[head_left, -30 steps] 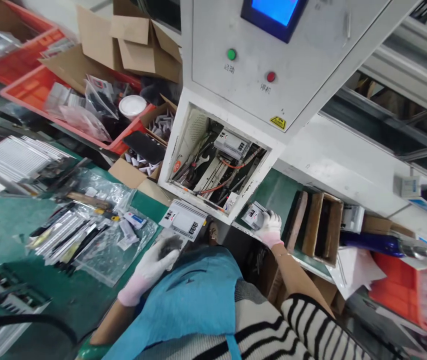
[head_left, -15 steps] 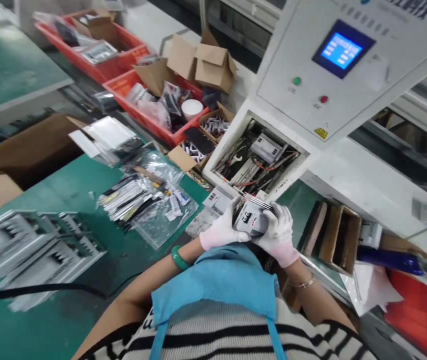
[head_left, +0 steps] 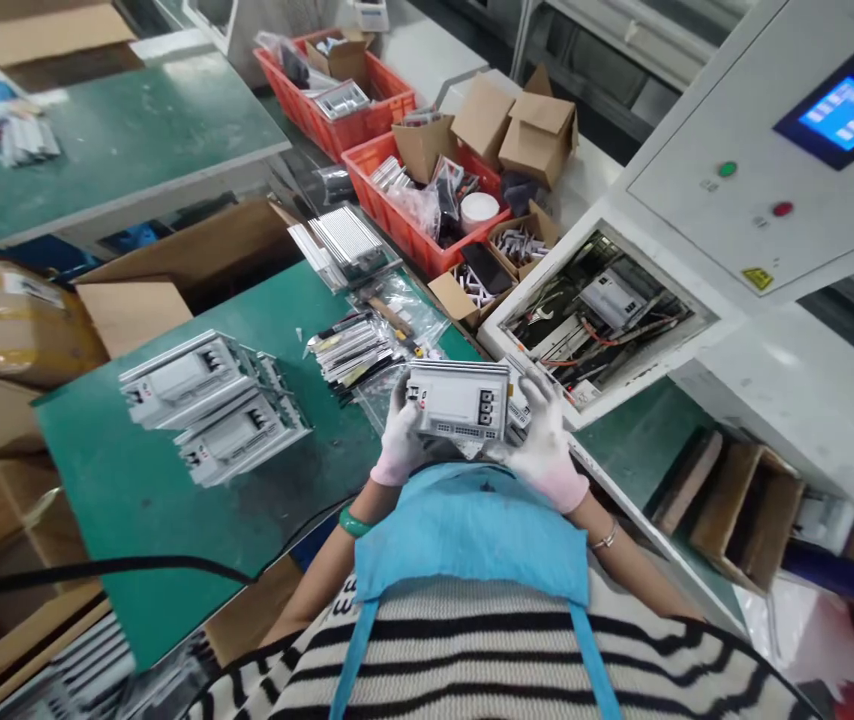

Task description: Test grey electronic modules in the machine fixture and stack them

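A silver-grey metal unit with black connectors is held up in front of my blue apron. My left hand, in a white and pink glove, grips its left end. At its right end is my right hand, gloved alike, with the fingers spread and the thumb near the lower right corner. Behind my right hand, another grey unit is partly hidden. Similar units stand stacked on the green table to the left. Whether my right hand bears on the held unit is unclear.
Tools and strips lie on plastic bags beyond my left hand. Red crates and cardboard boxes stand farther back. A white machine with a screen and an open compartment is at the right. A black cable crosses the lower left.
The view has swung left, showing more of the green table. The unit has been turned so its broad labelled face shows lengthwise. My right hand's fingers have spread.
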`<state>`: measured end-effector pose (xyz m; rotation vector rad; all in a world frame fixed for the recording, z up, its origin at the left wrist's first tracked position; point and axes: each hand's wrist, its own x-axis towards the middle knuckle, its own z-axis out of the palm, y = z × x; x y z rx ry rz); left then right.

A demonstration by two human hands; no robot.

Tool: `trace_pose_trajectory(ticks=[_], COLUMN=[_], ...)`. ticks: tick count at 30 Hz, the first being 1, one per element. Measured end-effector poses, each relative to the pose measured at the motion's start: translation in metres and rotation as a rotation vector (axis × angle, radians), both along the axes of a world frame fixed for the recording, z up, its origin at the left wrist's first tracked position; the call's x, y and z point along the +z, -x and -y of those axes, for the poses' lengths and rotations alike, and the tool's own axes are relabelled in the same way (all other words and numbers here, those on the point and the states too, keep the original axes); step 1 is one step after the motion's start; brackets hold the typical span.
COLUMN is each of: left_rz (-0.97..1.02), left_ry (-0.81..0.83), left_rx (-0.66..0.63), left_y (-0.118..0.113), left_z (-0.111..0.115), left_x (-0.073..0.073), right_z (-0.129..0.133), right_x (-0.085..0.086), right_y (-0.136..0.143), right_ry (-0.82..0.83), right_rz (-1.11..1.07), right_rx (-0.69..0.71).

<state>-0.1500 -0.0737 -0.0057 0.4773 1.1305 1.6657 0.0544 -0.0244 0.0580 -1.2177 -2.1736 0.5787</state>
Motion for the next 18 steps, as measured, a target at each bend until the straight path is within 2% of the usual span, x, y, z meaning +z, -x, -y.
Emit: trace_pose_trajectory(ticks=[3, 7, 12, 18], left_rz=[0.071, 0.024, 0.071, -0.001], left_ry=[0.025, 0.051, 0.084, 0.070], left_rx=[0.036, 0.073, 0.079, 0.113], left_y=[0.012, 0.019, 0.019, 0.020], left_z=[0.014, 0.022, 0.026, 0.024], left_x=[0.003, 0.006, 0.014, 0.021], right_z=[0.008, 0.009, 0.007, 0.006], right_x=[-0.004, -0.005, -0.003, -0.004], right_y=[0.013, 0.022, 0.022, 0.023], right_ry=[0.006, -0.020, 0.033, 0.066], right_rz=[0.010, -0.011, 0.024, 0.029], right_rx=[0.050, 0.088, 0.117, 0.113])
